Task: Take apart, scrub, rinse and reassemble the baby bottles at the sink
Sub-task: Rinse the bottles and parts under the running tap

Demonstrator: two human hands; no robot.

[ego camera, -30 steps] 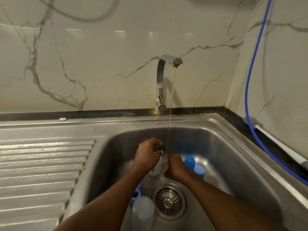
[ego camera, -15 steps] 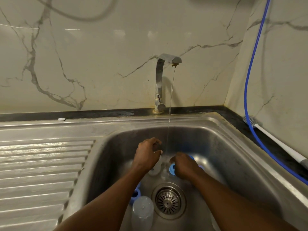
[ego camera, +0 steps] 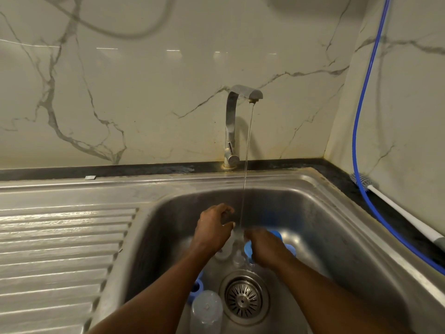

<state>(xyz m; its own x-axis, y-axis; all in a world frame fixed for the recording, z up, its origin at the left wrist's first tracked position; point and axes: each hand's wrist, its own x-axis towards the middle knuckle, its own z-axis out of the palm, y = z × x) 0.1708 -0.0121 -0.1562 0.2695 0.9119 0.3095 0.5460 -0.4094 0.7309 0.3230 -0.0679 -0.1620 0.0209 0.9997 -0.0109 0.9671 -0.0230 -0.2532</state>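
Note:
Both hands are low in the steel sink (ego camera: 320, 213), on either side of a thin stream from the tap (ego camera: 240, 97). My left hand (ego camera: 213, 229) curls over the top of a clear baby bottle (ego camera: 223, 252) that stands under it. My right hand (ego camera: 263, 248) grips a blue collar ring (ego camera: 248, 249) just right of the stream. Two blue caps (ego camera: 277, 233) peek out behind the right hand. A small clear teat-like piece (ego camera: 238, 258) sits between the hands. A second clear bottle (ego camera: 206, 309) with a blue ring (ego camera: 196, 288) lies at the near left of the basin.
The drain strainer (ego camera: 243, 298) is right in front of the hands. A ribbed draining board (ego camera: 60, 249) lies to the left. On the dark counter at right rests a white-handled bottle brush (ego camera: 397, 208), with a blue hose (ego camera: 356, 131) running down the wall.
My right hand left the left hand under the stream, dropped slightly right and took hold of the blue collar ring. The left hand stayed almost still.

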